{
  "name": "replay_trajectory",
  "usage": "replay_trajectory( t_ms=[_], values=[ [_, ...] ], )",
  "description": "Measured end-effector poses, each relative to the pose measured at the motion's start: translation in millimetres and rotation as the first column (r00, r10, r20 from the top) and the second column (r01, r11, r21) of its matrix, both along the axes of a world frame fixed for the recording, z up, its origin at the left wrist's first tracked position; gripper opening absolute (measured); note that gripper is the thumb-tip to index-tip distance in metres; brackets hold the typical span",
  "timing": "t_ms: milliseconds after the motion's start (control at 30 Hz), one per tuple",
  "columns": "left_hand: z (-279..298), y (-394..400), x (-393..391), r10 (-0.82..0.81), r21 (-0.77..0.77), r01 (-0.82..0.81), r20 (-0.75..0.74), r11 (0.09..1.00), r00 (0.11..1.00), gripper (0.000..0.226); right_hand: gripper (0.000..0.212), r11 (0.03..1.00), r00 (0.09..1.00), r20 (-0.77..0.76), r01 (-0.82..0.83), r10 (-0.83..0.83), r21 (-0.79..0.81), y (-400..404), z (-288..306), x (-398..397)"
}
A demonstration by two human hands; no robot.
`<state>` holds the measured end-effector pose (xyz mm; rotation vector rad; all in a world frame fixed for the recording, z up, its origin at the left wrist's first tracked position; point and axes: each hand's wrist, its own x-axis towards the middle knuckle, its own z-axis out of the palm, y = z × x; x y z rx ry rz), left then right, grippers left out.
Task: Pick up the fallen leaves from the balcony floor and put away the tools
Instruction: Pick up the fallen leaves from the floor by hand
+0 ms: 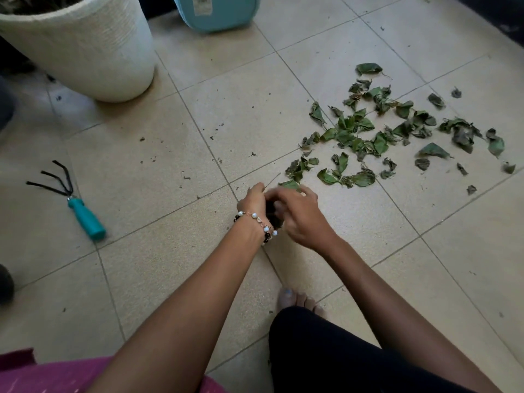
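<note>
Several green, partly dried fallen leaves (pixel 377 131) lie scattered over the beige tiled floor at the right. My left hand (pixel 253 200), with a bead bracelet on its wrist, curls around a dark bunch of gathered leaves (pixel 272 217), and a thin stem sticks out above it. My right hand (pixel 301 218) is blurred and reaches in against the left hand, its bent fingers by a green leaf (pixel 289 184) at the near edge of the scatter. What it holds is hidden. A small hand rake (pixel 85 215) with black prongs and a teal handle lies on the floor at the left.
A large white ribbed planter (pixel 93 52) stands at the back left. A light blue bin (pixel 218 15) stands at the back centre. Small dark crumbs dot the tiles between planter and leaves. My foot (pixel 296 299) and dark-trousered knee are near the bottom centre.
</note>
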<state>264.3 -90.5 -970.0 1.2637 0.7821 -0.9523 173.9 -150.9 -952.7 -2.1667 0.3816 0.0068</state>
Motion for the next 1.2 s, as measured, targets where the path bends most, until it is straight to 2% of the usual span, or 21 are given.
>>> replay_trajectory(
  t_ms=[67, 100, 167, 200, 267, 333, 367, 500, 600, 667, 700, 733, 800, 833, 867, 900, 933, 1000, 1033, 1133, 1200],
  values=[
    [-1.3, -2.5, 4.8, -0.018, 0.011, 0.018, 0.022, 1.0, 1.0, 0.023, 0.019, 0.926, 0.981, 0.068, 0.147, -0.181, 0.347, -11.7, 6.7, 3.6],
    [-2.8, -2.7, 7.3, -0.031, 0.015, 0.03, 0.035, 0.999, 0.999, 0.025, 0.014, 0.9, 0.955, 0.075, 0.242, -0.287, 0.362, -19.9, 5.8, 9.2],
    [-6.8, -0.4, 12.5, -0.054, 0.028, 0.052, 0.056, 0.998, 0.997, 0.033, 0.014, 0.919, 0.922, 0.048, 0.379, -0.385, 0.111, -42.9, -2.4, 24.3],
    [-10.1, 2.1, 15.4, -0.053, 0.037, 0.051, 0.061, 0.998, 0.997, 0.035, 0.023, 0.933, 0.936, -0.006, 0.35, -0.352, -0.088, -55.5, -10.2, 31.1],
    [-14.7, 8.2, 21.2, -0.041, 0.071, 0.036, 0.07, 0.997, 0.997, 0.037, 0.05, 0.929, 0.958, -0.23, 0.078, -0.17, -0.362, -72.9, -25.8, 41.7],
    [-18.3, 13.4, 26.9, -0.048, 0.097, 0.041, 0.073, 0.994, 0.996, 0.037, 0.066, 0.864, 0.901, -0.433, -0.195, -0.028, -0.464, -75.8, -39.7, 47.1],
    [-19.2, 15.0, 28.7, -0.05, 0.102, 0.042, 0.075, 0.994, 0.996, 0.037, 0.066, 0.836, 0.89, -0.455, -0.248, -0.003, -0.489, -73.2, -45.4, 47.4],
    [-22.8, 15.8, 26.5, -0.025, 0.076, 0.018, 0.101, 0.997, 0.995, 0.038, 0.029, 0.781, 0.987, -0.16, -0.11, 0.013, -0.615, -52.4, -56.7, 35.4],
    [-23.2, 12.6, 22.5, 0.002, 0.038, -0.007, 0.124, 0.999, 0.992, 0.037, 0.019, 0.719, 0.991, -0.121, -0.126, 0.059, -0.683, -50.2, -63.1, 21.6],
    [-21.8, 8.3, 18.4, -0.003, 0.034, -0.002, 0.136, 0.999, 0.991, 0.036, 0.02, 0.828, 0.999, -0.021, 0.015, -0.032, -0.561, -51.2, -55.9, 17.4],
    [-20.6, 5.8, 15.7, -0.011, 0.033, 0.007, 0.138, 0.999, 0.99, 0.036, 0.02, 0.91, 0.981, 0.048, 0.192, -0.188, -0.368, -50.5, -48.0, 16.9],
    [-19.1, 3.5, 12.6, -0.03, 0.037, 0.025, 0.143, 0.999, 0.989, 0.036, 0.021, 0.919, 0.923, 0.055, 0.385, -0.382, -0.087, -48.3, -38.6, 17.0],
    [-16.8, -1.6, 5.6, -0.066, 0.061, 0.058, 0.142, 0.996, 0.988, 0.035, 0.024, 0.684, 0.79, -0.069, 0.568, -0.61, 0.458, -37.8, -23.4, 15.9],
    [-17.3, -4.9, 2.0, -0.081, 0.085, 0.069, 0.146, 0.994, 0.986, 0.033, 0.023, 0.58, 0.762, -0.114, 0.572, -0.637, 0.581, -29.9, -20.3, 15.5],
    [-18.5, -7.9, -1.2, -0.086, 0.117, 0.069, 0.15, 0.991, 0.985, 0.03, 0.023, 0.549, 0.755, -0.137, 0.575, -0.641, 0.607, -20.2, -18.0, 14.1],
    [-18.0, -10.7, -4.1, -0.076, 0.14, 0.056, 0.141, 0.989, 0.987, 0.027, 0.022, 0.604, 0.761, -0.114, 0.586, -0.638, 0.54, -10.5, -16.4, 12.2],
    [-15.6, -12.6, -6.4, -0.062, 0.134, 0.047, 0.11, 0.99, 0.992, 0.025, 0.021, 0.719, 0.789, -0.029, 0.574, -0.614, 0.392, -1.9, -16.5, 9.7],
    [-13.2, -15.1, -8.4, -0.059, 0.027, 0.059, 0.029, 0.998, 0.998, 0.028, 0.026, 0.916, 0.902, 0.195, 0.4, -0.386, -0.036, 10.5, -19.2, 2.0],
    [-11.8, -14.7, -8.9, -0.072, -0.019, 0.072, -0.013, 0.997, 0.997, 0.034, 0.033, 0.94, 0.952, 0.202, 0.27, -0.229, -0.21, 11.6, -23.2, -2.2],
    [-10.0, -10.0, -11.5, -0.093, -0.01, 0.092, -0.04, 0.996, 0.995, 0.048, 0.056, 0.908, 0.987, -0.15, -0.108, 0.05, -0.405, 5.7, -24.1, -15.6],
    [-12.6, -10.3, -15.4, -0.083, 0.062, 0.083, 0.004, 0.995, 0.997, 0.035, 0.064, 0.877, 0.96, -0.265, -0.204, 0.092, -0.434, -1.7, -18.8, -23.9]
  ],
)
